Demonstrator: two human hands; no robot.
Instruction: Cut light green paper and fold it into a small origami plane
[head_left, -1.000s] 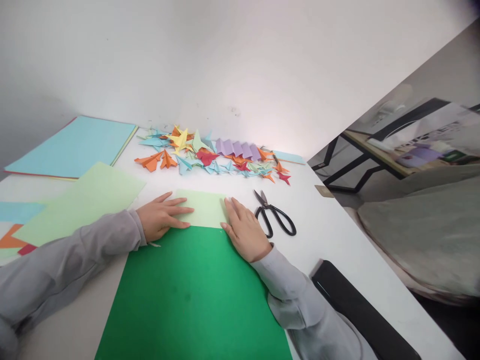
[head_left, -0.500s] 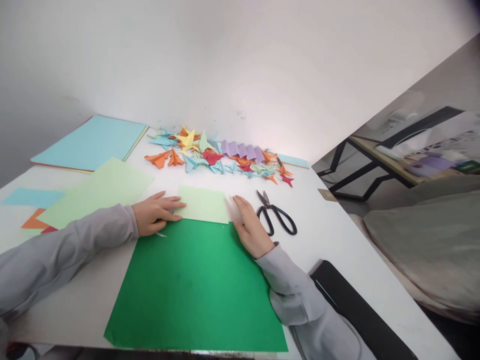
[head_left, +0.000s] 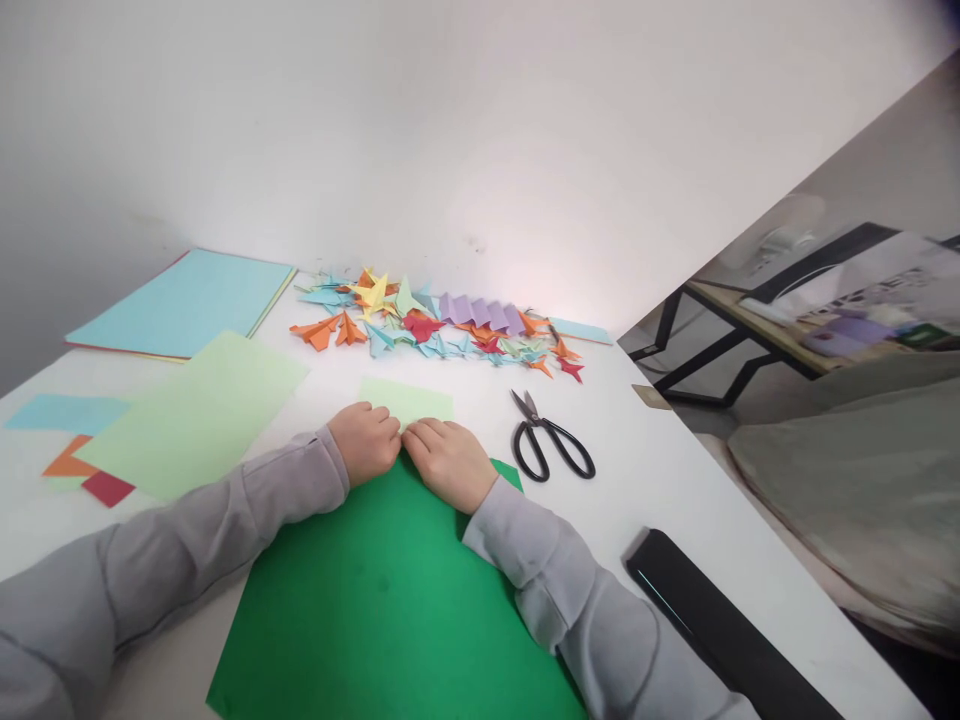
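A small light green paper (head_left: 409,397) lies at the far edge of a large dark green sheet (head_left: 375,610). My left hand (head_left: 366,443) is closed, its curled fingers at the paper's near edge. Right beside it, my right hand (head_left: 451,463) is closed too, with thumb and fingers pinched on the same edge. The fingertips and the paper's near part are hidden behind my hands. To the right, black-handled scissors (head_left: 551,437) lie with their blades slightly apart.
Several folded paper shapes (head_left: 420,325) and a pleated purple paper (head_left: 482,314) line the wall. On the left lie a stack of coloured sheets (head_left: 187,300), a larger light green sheet (head_left: 202,410) and a blue offcut (head_left: 67,411). A black long object (head_left: 727,625) rests front right.
My hands have come together from the paper's left and right sides to its near edge, and their fingers have closed there. A red scrap at the left now shows more fully.
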